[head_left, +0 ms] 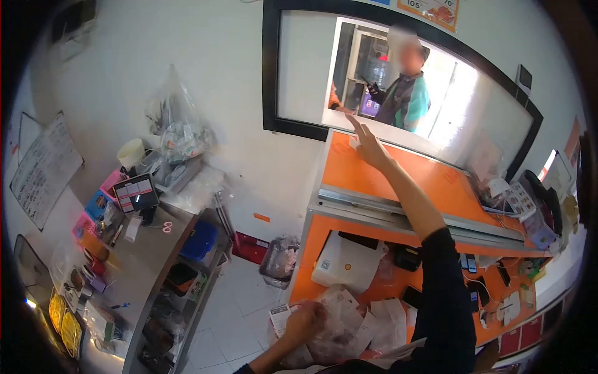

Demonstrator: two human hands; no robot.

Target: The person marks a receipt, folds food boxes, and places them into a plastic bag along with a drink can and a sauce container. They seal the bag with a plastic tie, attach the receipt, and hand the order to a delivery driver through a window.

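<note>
My right hand point(369, 144) reaches over the orange counter top point(405, 171) toward the window opening, its fingers stretched out. A small white piece shows beside the palm. Low in the view, my left hand point(305, 321) is closed on a clear plastic bag point(339, 321) with packed items inside. A printed white slip point(280, 318) lies against the bag, left of the hand. A white printer-like box point(347, 262) stands on the orange shelf just above the bag.
A person point(405, 93) stands beyond the window; an orange sleeve point(334, 98) shows at its left edge. A grey side table point(149, 249) holds a tablet point(136, 192) and baskets. A full bin point(280, 262) stands on the floor. Phones point(471, 263) lie on the right shelf.
</note>
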